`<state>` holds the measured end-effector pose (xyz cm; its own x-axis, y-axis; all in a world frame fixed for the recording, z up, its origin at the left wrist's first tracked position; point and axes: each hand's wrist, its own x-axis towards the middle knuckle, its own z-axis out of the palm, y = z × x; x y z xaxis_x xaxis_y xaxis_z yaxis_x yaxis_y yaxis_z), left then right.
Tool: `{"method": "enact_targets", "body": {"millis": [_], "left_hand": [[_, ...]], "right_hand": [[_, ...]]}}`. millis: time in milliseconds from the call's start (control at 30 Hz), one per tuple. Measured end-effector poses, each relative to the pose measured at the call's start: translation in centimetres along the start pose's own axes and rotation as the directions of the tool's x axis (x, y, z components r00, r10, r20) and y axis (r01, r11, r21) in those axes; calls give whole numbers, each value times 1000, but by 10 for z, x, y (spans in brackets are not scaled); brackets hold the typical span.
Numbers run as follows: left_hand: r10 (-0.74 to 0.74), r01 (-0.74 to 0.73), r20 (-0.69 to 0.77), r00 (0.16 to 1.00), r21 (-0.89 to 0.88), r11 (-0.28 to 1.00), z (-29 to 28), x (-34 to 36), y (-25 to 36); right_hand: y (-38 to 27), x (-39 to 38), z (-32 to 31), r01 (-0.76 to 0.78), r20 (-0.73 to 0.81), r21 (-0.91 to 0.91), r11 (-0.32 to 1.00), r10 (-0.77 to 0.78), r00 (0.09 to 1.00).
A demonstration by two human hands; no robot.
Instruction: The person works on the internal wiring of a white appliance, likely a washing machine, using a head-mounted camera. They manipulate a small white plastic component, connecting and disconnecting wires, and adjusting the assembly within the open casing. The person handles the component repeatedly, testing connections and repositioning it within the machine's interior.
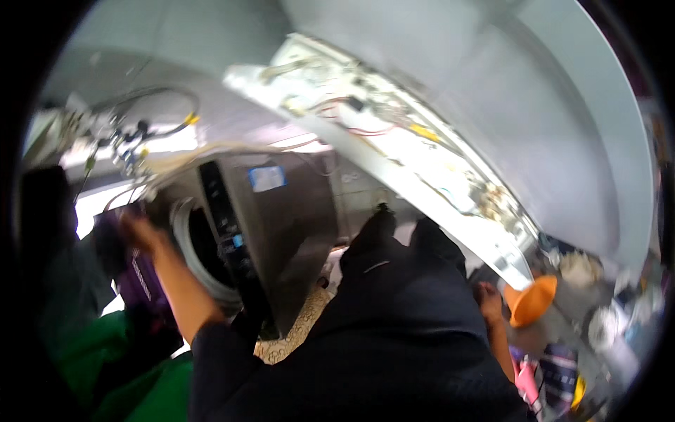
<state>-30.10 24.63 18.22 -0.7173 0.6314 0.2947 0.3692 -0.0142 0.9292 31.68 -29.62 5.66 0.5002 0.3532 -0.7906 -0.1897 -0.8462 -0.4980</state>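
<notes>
At the left, my left hand reaches out beside a grey washing machine with a round door opening. It is against a dark purple item whose kind I cannot make out. Motion smears those fingers, so their grip is unclear. My right hand hangs low beside my dark-clothed leg, near an orange cone-shaped piece. Its fingers are blurred and partly hidden, and nothing shows clearly in them. A long white panel with wires and small parts along it slants above my legs.
Hoses and metal fittings cluster at the far left. A large pale grey curved casing fills the upper right. Green cloth lies lower left. A pink item and assorted clutter lie at the lower right; patterned flooring shows by the machine.
</notes>
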Motion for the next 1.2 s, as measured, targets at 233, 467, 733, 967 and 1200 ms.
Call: {"method": "enact_targets", "body": {"millis": [233,467,733,967,1200], "left_hand": [[94,228,697,711,-355,907,49,-209,149],[489,853,856,168,-375,363,77,-394,303],[378,941,896,233,-305,144,56,-491,363],[441,758,893,-91,-225,612,99,-440,330],[131,215,986,104,-151,965,184,-351,244]], "right_hand": [[12,20,-23,82,-229,188,979,-38,973],[17,45,-72,231,-387,535,812,-8,922],[-15,57,-116,190,-320,527,829,-14,947],[-33,52,-132,294,-227,246,924,-240,944],[-84,-12,-110,318,-340,178,931,-245,908]]}}
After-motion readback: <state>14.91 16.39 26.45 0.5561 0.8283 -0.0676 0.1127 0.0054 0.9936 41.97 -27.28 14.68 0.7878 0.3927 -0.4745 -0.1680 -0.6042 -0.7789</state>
